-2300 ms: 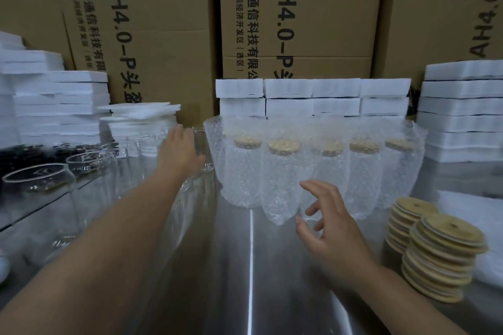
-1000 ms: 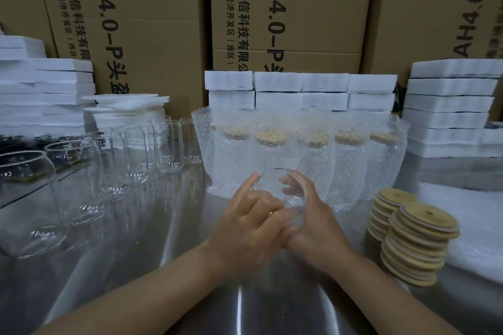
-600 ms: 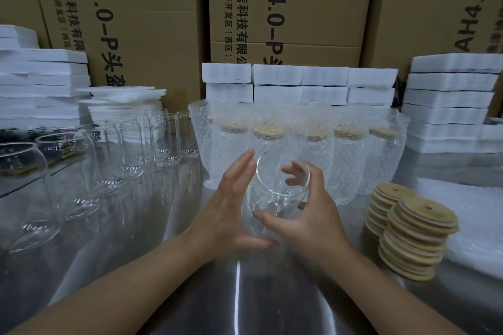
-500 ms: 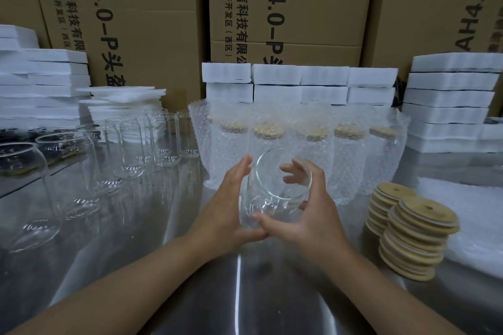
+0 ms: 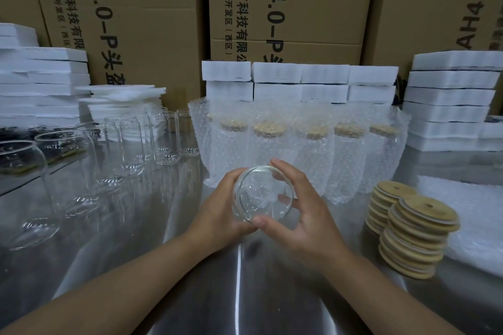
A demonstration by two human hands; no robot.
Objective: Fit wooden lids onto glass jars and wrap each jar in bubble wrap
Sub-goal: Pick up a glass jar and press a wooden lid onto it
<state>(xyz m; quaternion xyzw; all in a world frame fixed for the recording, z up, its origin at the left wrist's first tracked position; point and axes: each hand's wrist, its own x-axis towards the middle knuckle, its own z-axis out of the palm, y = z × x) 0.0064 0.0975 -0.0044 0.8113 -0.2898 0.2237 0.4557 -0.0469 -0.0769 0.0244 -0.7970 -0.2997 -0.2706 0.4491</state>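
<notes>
A clear glass jar [image 5: 262,193] with no lid is held in both hands just above the steel table, its open mouth tipped toward me. My left hand [image 5: 217,212] cups its left side and my right hand [image 5: 302,215] wraps the right side, thumb at the front rim. Two stacks of round wooden lids [image 5: 419,234] stand to the right of my right hand. Behind the jar stands a row of several lidded jars wrapped in bubble wrap [image 5: 299,149]. A sheet of bubble wrap [image 5: 473,215] lies at the far right.
Several empty glass jars [image 5: 128,149] stand in a line on the left of the steel table [image 5: 245,294]. White foam blocks [image 5: 299,81] are stacked at the back, left and right, in front of tall cardboard boxes [image 5: 285,8].
My left hand took a jar from the left row and brought it to the centre, where my right hand joined it. The jar has since tilted so its mouth faces me.
</notes>
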